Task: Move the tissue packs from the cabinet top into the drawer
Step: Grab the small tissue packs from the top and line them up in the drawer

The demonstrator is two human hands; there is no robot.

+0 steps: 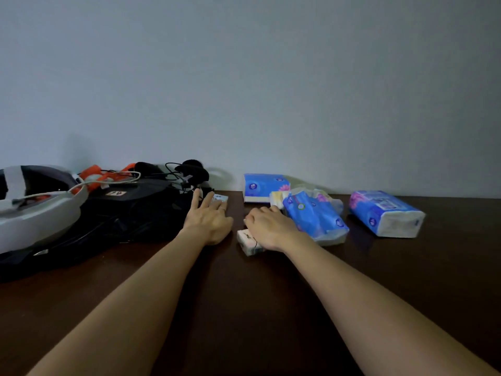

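pickup stage: left hand [208, 222] fingers spread over a small pack [221, 198], right hand [267, 227] curled on the pocket pack [248, 241]; next, lift both

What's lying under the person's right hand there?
A small white tissue pack lies on the cabinet top, partly under the right hand. Its near end shows; the rest is covered by the palm.
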